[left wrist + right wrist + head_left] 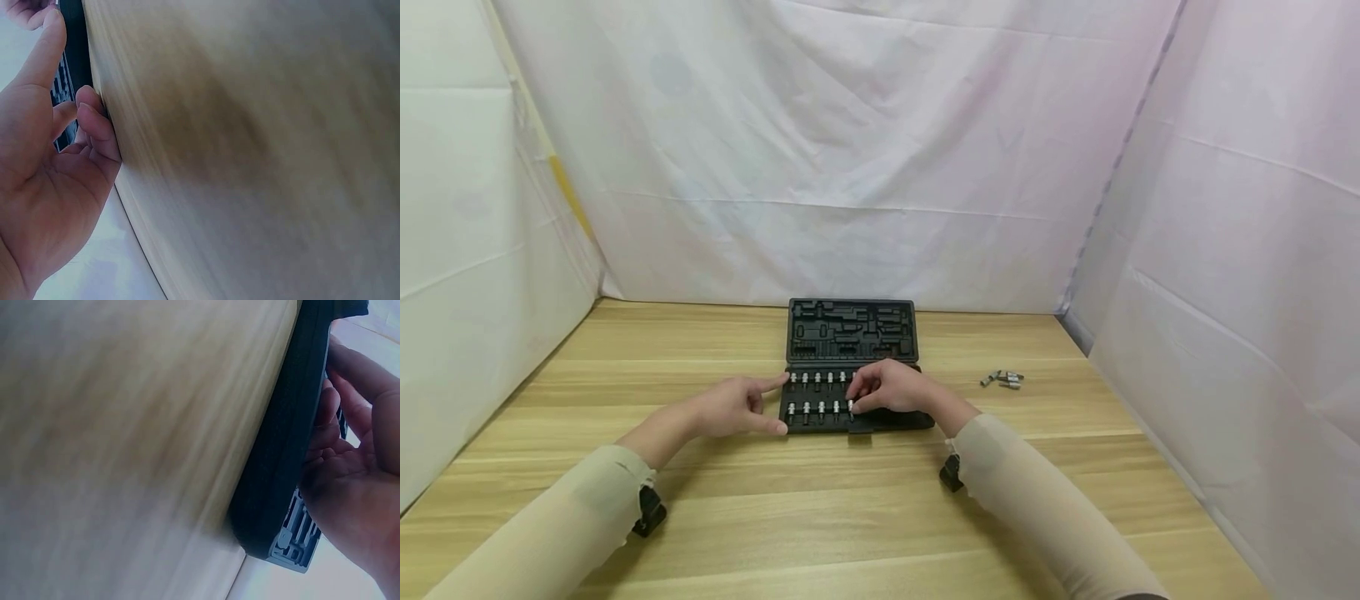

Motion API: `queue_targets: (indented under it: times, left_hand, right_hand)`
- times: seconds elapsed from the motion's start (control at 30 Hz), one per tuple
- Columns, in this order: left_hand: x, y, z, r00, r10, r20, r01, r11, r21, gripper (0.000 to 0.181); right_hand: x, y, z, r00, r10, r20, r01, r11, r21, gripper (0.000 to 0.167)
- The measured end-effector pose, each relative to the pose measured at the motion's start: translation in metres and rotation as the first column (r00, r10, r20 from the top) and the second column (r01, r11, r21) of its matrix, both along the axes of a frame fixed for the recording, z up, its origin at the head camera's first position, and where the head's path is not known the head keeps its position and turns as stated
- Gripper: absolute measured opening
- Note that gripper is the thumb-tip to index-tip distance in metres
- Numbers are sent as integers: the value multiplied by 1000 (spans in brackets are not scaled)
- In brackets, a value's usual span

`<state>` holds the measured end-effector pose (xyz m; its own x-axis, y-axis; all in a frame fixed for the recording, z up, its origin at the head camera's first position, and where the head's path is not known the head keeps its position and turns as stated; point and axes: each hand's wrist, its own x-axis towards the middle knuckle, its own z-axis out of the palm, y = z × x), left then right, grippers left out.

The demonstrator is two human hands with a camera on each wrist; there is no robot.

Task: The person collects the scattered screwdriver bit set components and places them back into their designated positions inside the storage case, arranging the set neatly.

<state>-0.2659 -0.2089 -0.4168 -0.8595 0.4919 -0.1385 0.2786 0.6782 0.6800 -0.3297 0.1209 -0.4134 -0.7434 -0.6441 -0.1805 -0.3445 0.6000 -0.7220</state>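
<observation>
A black tool case (895, 422) lies unfolded on the table, its moulded lid (853, 330) at the back. Two rows of silver bit sockets, such as this one (822, 408), stand in its front half. At the case's left edge, my left hand (730, 407) rests with index finger and thumb stretched out and touching it; the other fingers are bent. My right hand (891, 387) pinches a bit socket (851, 406) between thumb and fingers at the right end of the front row. In the right wrist view the case's side wall (281, 437) hides that socket.
Several loose bit sockets (1011, 377) lie in a small group on the wooden table (775, 517), right of the case. White cloth (820, 150) hangs at the back and on both sides. Black wrist straps (650, 511) sit by both sleeves.
</observation>
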Motion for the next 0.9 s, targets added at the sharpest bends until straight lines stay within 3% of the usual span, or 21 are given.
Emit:
queue_targets:
  times: [0.2, 0.9]
  left_hand:
    - [-1, 0, -2, 1000, 5, 3, -5, 1000, -1, 103]
    - [0, 0, -3, 1000, 3, 6, -3, 1000, 10, 102]
  right_hand:
    - [-1, -1, -1, 1000, -24, -14, 24, 1000, 17, 27]
    - [3, -11, 3, 997, -44, -58, 50, 994, 96, 24]
